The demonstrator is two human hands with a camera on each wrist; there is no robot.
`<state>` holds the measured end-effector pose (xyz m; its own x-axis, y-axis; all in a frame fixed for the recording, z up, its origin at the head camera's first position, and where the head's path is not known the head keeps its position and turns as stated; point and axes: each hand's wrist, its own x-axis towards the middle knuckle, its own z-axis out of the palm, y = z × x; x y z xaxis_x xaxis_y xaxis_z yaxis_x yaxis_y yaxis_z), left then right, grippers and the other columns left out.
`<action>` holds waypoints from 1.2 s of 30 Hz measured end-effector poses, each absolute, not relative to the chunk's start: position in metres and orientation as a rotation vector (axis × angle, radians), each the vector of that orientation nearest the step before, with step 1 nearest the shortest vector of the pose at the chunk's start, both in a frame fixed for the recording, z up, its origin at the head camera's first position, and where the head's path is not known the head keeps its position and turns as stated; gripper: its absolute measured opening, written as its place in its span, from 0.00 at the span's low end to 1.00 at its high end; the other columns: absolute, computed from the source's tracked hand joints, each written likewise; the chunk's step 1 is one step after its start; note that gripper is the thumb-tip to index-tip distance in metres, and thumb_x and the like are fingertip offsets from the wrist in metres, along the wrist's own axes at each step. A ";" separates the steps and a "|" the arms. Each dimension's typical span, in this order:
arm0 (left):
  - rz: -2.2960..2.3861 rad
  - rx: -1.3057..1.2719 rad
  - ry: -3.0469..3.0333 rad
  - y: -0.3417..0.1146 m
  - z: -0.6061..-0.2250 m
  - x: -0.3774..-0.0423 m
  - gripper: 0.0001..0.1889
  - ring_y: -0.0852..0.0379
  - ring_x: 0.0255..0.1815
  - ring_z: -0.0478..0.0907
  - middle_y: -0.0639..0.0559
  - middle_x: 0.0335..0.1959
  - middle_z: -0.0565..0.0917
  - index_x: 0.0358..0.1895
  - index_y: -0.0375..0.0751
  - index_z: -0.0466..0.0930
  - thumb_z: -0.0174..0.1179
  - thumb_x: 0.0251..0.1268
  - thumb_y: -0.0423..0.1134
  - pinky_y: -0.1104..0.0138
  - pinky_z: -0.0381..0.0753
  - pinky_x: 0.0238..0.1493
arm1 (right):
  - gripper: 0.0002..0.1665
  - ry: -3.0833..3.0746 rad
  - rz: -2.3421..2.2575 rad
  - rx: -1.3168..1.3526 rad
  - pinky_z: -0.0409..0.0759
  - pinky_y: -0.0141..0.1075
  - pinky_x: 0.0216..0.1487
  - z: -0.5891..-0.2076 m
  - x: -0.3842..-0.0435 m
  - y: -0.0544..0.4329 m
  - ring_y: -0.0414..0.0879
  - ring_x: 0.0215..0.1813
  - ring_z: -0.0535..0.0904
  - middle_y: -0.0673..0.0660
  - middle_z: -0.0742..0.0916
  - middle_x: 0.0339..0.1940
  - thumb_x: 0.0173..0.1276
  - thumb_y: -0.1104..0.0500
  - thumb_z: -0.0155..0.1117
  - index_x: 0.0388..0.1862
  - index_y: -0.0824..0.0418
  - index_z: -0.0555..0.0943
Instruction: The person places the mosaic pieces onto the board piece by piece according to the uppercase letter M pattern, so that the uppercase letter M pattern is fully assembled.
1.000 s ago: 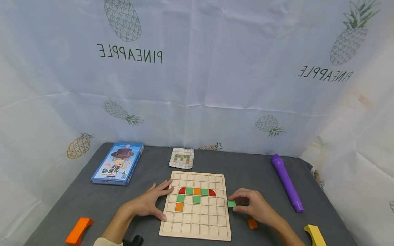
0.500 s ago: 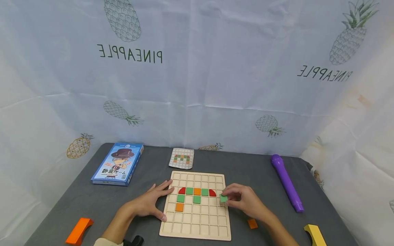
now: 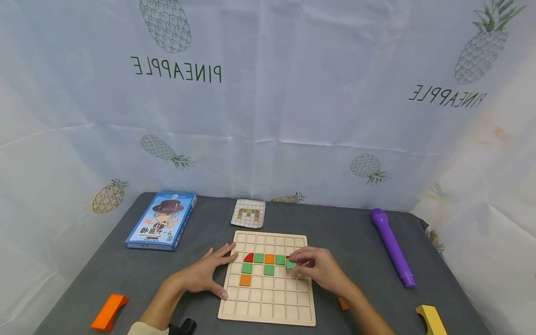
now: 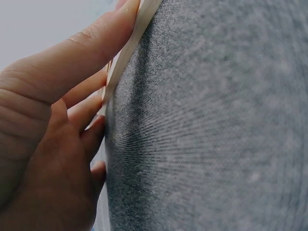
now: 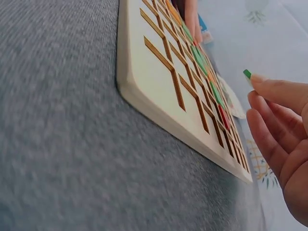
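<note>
My left hand lies with fingers spread on the left edge of a wooden grid board, thumb at the rim lower down. In the head view my right hand pinches a green square tile between thumb and fingers, over the right part of the board. The right wrist view shows that tile's edge raised above the grid. Set in the grid are a red quarter-round tile, several green tiles and two orange ones. Another red tile is mostly covered in the head view by the right hand.
A patterned grid card lies behind the board. One loose orange tile is partly hidden by the right forearm. Around them are a blue game box, a purple microphone-shaped stick, an orange arch block and a yellow one.
My right hand has carried the green tile leftward from beside the board's right edge to over the grid, near the right red tile. The left hand stays on the board's edge.
</note>
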<state>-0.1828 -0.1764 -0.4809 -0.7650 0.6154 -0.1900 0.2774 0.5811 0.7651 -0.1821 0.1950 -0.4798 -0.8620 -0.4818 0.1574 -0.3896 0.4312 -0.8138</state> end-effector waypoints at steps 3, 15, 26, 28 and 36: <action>1.041 0.714 2.372 -0.176 -0.481 -0.183 0.57 0.32 0.86 0.38 0.41 0.86 0.46 0.80 0.38 0.60 0.80 0.46 0.51 0.29 0.28 0.78 | 0.14 2.572 -1.431 -0.773 0.88 0.30 0.39 -0.482 -0.182 0.192 0.29 0.40 0.83 0.58 0.91 0.50 0.64 0.61 0.75 0.49 0.58 0.91; 1.044 0.734 2.373 -0.175 -0.476 -0.181 0.56 0.30 0.85 0.39 0.39 0.86 0.46 0.80 0.37 0.59 0.80 0.47 0.49 0.28 0.29 0.77 | 0.10 2.624 -1.389 -0.714 0.84 0.27 0.38 -0.493 -0.175 0.192 0.28 0.38 0.81 0.55 0.90 0.46 0.61 0.57 0.77 0.42 0.57 0.92; 1.032 0.723 2.375 -0.176 -0.478 -0.182 0.57 0.30 0.86 0.39 0.39 0.86 0.46 0.80 0.37 0.59 0.80 0.46 0.50 0.28 0.29 0.77 | 0.10 2.641 -1.297 -0.681 0.82 0.26 0.36 -0.495 -0.176 0.190 0.29 0.35 0.79 0.51 0.88 0.42 0.60 0.56 0.79 0.40 0.56 0.91; 1.034 0.722 2.375 -0.176 -0.478 -0.183 0.57 0.30 0.86 0.39 0.39 0.86 0.46 0.80 0.37 0.59 0.80 0.46 0.49 0.28 0.29 0.77 | 0.10 2.659 -1.280 -0.682 0.82 0.26 0.36 -0.495 -0.177 0.189 0.29 0.35 0.79 0.51 0.88 0.42 0.59 0.56 0.79 0.39 0.56 0.92; 1.031 0.714 2.374 -0.176 -0.478 -0.182 0.56 0.30 0.85 0.39 0.39 0.86 0.46 0.80 0.38 0.59 0.80 0.46 0.50 0.28 0.29 0.77 | 0.09 2.719 -1.233 -0.696 0.82 0.26 0.35 -0.497 -0.178 0.185 0.29 0.35 0.79 0.49 0.88 0.41 0.58 0.57 0.80 0.39 0.55 0.92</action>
